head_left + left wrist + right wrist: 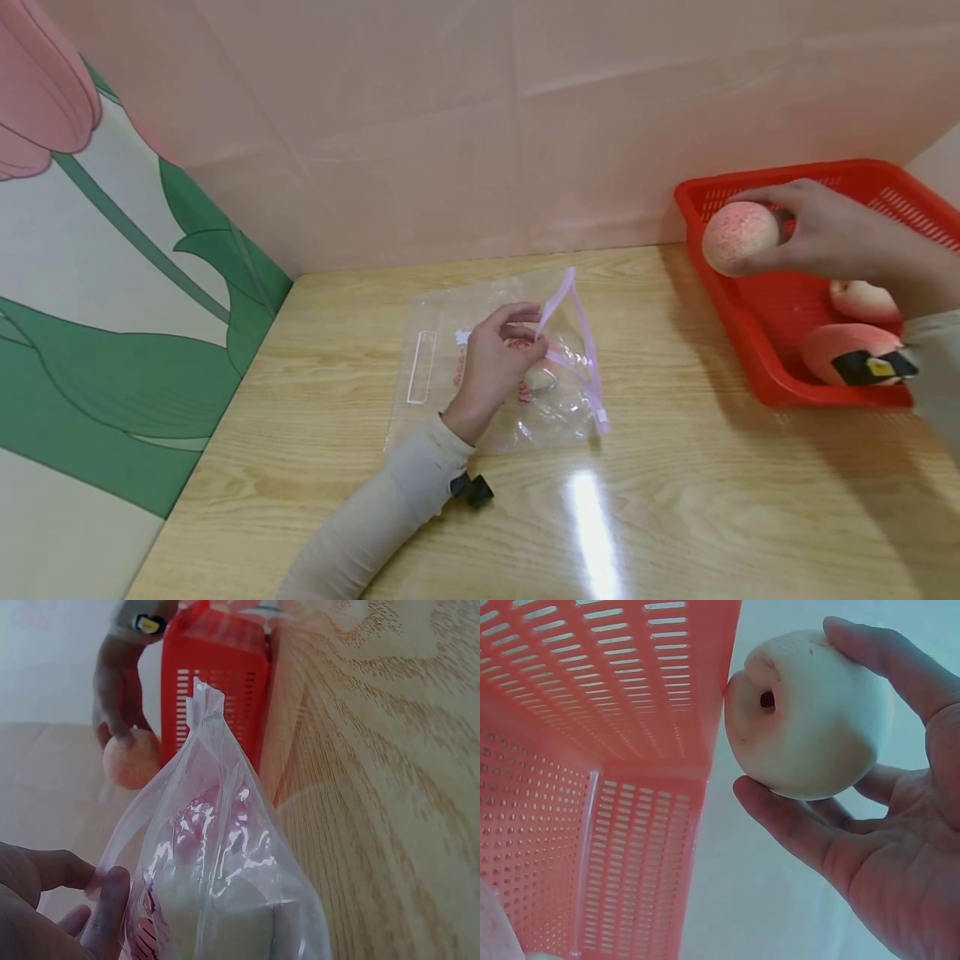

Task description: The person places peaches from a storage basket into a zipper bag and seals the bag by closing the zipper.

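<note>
My right hand (821,229) grips a pink and cream peach (740,237) over the left rim of the red basket (731,321). In the right wrist view the peach (810,720) shows its stem hollow, with thumb and fingers around its sides. On the table, my left hand (501,354) pinches the pink zip edge of a clear zip bag (442,367) between thumb and finger. The bag's mouth gapes toward the right. Another peach (542,379) lies inside the bag, partly hidden by the left hand and the printed plastic (225,847).
Two more peaches, one light (862,302) and one pinker (840,350), lie in the basket, partly behind the right wrist. A pale pink cloth (420,150) rises behind the wooden table (300,467). A tulip-patterned panel (97,350) borders it on the left.
</note>
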`<action>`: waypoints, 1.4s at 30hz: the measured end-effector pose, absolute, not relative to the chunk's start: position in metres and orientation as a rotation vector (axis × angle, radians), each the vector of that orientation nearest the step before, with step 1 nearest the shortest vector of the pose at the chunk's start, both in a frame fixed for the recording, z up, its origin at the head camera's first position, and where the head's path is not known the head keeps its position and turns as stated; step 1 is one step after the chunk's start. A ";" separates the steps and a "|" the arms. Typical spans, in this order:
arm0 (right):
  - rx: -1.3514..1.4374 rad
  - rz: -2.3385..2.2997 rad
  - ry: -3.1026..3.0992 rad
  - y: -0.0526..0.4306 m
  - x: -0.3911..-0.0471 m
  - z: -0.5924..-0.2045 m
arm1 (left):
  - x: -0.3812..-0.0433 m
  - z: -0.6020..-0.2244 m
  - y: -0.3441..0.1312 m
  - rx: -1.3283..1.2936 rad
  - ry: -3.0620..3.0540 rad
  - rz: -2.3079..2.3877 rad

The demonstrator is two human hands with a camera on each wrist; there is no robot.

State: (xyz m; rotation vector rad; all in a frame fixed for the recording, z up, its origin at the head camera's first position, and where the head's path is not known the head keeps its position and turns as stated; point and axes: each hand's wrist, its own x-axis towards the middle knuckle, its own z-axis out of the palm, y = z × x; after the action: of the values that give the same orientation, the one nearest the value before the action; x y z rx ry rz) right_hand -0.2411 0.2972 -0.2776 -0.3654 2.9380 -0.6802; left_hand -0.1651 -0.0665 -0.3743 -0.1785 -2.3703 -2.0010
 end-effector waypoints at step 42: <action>-0.417 -0.759 2.982 0.201 -0.174 -0.280 | -0.166 -0.376 -0.063 -0.233 -2.330 -2.056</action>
State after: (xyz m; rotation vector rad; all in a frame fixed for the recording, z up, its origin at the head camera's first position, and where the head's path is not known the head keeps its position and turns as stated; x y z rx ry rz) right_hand -0.1738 0.2013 -0.2795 -0.4170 2.9817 -0.7594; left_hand -0.1663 -0.0635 -0.3757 -0.2335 -2.3297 -2.0563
